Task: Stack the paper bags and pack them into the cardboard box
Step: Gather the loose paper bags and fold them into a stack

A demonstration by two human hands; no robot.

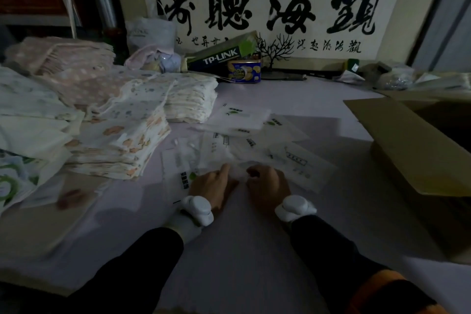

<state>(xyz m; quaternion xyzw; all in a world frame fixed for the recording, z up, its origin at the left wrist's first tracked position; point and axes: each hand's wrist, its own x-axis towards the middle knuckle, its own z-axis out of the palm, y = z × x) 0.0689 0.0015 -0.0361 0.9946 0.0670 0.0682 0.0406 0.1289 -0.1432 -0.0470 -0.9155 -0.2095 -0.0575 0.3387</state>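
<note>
Several thin white bags [257, 145] with green and black print lie loosely overlapped on the pale table, in the middle. My left hand [212, 187] and my right hand [267, 185] rest side by side at the near edge of this pile, fingers curled onto the nearest bag [240, 173]. Whether they pinch it or only press on it is unclear in the dim, blurred view. The open cardboard box [407, 145] stands at the right, its near flap spread toward me and its inside dark.
Folded patterned cloths [119, 135] are stacked high on the left, reaching close to the bags. At the back stand a TP-LINK box [221, 55], a blue tin [244, 72] and a small black tree ornament [274, 51] against the wall with a calligraphy scroll.
</note>
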